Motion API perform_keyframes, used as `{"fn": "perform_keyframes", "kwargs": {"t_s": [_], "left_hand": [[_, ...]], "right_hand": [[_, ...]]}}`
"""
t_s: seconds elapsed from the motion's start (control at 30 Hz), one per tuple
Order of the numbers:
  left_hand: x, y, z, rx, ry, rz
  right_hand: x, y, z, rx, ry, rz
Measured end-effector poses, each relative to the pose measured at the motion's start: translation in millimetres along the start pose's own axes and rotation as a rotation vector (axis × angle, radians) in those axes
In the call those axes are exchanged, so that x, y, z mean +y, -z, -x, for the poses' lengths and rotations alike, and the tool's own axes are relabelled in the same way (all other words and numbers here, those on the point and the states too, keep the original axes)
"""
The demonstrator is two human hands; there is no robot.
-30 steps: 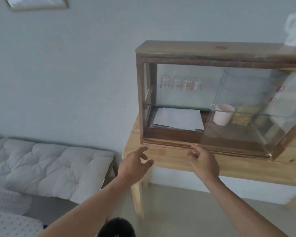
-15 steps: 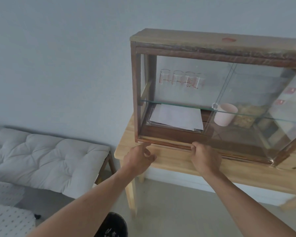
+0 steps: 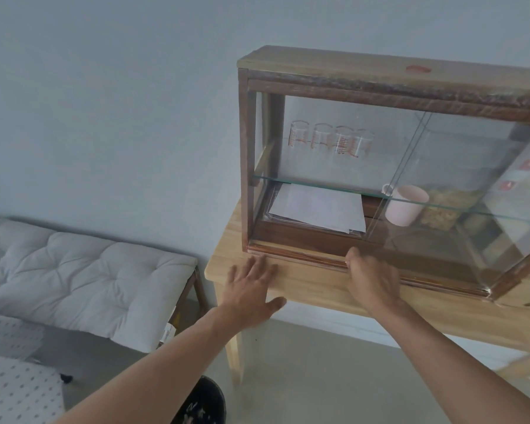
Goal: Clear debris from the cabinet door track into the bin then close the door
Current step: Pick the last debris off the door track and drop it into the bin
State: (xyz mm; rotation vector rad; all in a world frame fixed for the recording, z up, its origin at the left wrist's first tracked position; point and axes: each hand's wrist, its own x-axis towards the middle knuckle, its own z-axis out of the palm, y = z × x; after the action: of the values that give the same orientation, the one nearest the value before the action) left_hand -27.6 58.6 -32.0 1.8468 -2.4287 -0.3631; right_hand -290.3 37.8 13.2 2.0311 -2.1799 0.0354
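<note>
A wooden cabinet (image 3: 334,87) with sliding glass doors stands on a light wooden table (image 3: 318,286). The glass door (image 3: 459,191) is slid to the right, leaving the left half uncovered. The copper-coloured door track (image 3: 294,254) runs along the cabinet's bottom front. My right hand (image 3: 371,278) has its fingers curled, fingertips pressed on the track near the middle. My left hand (image 3: 251,290) lies flat, fingers spread, on the table edge just below the track's left end. I cannot make out any debris. A dark bin (image 3: 201,403) shows at the bottom, below my left arm.
Inside the cabinet are several marked glasses (image 3: 328,139) on a glass shelf, papers (image 3: 318,209), a pink cup (image 3: 404,205) and a jar. A white cushioned bench (image 3: 83,276) stands to the left. Grey floor lies under the table.
My left hand went from a pointing finger at the track's left end to lying flat with fingers spread on the table edge. My right hand stays curled on the track.
</note>
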Motion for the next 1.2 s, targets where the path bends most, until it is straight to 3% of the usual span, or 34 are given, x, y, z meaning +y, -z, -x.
{"fn": "perform_keyframes", "kwargs": {"t_s": [0.1, 0.37, 0.57, 0.73, 0.93, 1.2], "left_hand": [[-4, -12, 6, -0.038, -0.027, -0.096], [-11, -15, 8, -0.036, -0.059, -0.145], [-30, -21, 17, 0.049, -0.033, -0.099], [-81, -28, 57, 0.116, 0.07, -0.077], [-162, -52, 127, 0.086, 0.277, 0.003], [-262, -148, 245, 0.005, 0.608, 0.184]], "right_hand": [[2, -4, 1, 0.03, 0.022, -0.007], [-20, -18, 30, 0.068, -0.089, -0.594], [-60, -28, 50, -0.002, -0.011, -0.704], [-115, -37, 69, -0.049, 0.124, -0.81], [-200, -71, 111, -0.23, 0.287, -0.856], [-300, -190, 172, -0.527, 0.275, -0.748]]}}
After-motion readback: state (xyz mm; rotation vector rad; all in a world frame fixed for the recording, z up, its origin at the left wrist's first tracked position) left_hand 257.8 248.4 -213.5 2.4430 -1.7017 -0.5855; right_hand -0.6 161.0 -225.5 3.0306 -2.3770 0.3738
